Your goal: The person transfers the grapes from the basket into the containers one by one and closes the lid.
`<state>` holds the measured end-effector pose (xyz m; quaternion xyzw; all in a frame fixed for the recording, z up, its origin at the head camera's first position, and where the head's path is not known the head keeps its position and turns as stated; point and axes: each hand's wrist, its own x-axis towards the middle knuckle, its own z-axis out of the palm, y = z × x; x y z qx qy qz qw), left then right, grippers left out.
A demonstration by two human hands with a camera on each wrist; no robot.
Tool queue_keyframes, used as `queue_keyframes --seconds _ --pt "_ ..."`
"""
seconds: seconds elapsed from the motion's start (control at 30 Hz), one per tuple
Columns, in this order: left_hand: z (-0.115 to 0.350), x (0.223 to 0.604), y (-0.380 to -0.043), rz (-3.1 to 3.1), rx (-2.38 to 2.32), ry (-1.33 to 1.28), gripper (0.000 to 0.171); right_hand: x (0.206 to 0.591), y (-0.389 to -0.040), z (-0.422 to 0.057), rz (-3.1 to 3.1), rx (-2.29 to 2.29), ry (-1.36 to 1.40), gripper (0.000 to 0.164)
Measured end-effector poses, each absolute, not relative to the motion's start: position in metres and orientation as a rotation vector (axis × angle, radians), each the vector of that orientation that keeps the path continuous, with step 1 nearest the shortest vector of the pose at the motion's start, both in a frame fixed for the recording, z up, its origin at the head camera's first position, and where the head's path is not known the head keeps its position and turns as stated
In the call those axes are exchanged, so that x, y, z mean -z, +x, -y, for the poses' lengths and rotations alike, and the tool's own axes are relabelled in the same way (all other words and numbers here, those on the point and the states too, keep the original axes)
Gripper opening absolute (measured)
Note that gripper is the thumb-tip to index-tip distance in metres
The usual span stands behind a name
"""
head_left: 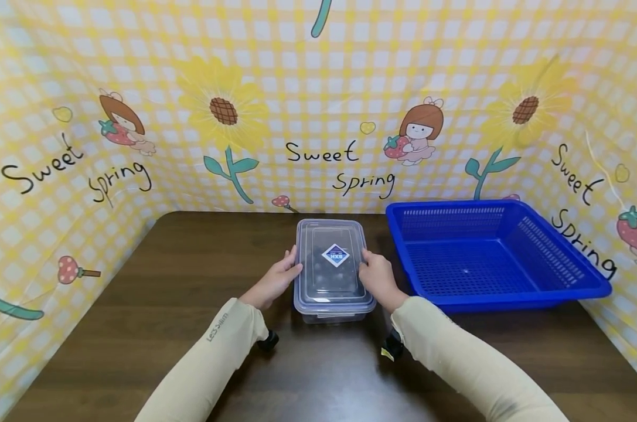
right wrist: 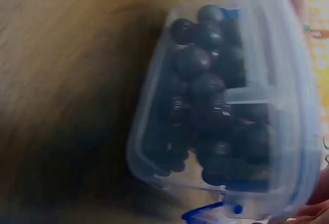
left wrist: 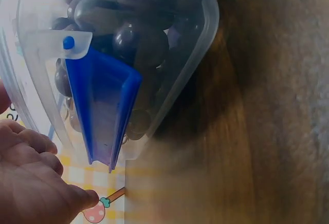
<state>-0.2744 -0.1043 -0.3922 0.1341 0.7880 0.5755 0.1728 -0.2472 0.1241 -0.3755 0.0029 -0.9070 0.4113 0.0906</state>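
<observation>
A clear plastic food container (head_left: 333,287) with a clear lid (head_left: 318,231) is in the middle of the table, between my two hands. Dark, glossy round pieces (left wrist: 139,44) fill much of it, seen through its walls. My left hand (head_left: 276,278) holds its left side, thumb at the lid's rim. On the opposite side my right hand (head_left: 378,275) grips the rim with curled fingers. A blue locking clip (left wrist: 103,100) hangs swung away from the wall in the left wrist view. Another blue clip (right wrist: 205,213) sticks outward in the right wrist view.
To the right of the container stands a blue plastic basket (head_left: 500,302) with slotted sides, close to my right hand. The brown wooden table (head_left: 202,258) ends at a yellow checked cloth backdrop (head_left: 318,88) on the left, back and right.
</observation>
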Motion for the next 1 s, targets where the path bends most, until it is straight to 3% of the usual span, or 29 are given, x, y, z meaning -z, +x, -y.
queue_keyframes --seconds 1.0 --pt "0.099 0.397 -0.272 -2.272 -1.635 0.302 0.057 0.395 -0.244 -0.116 2.616 -1.067 0.157 0.035"
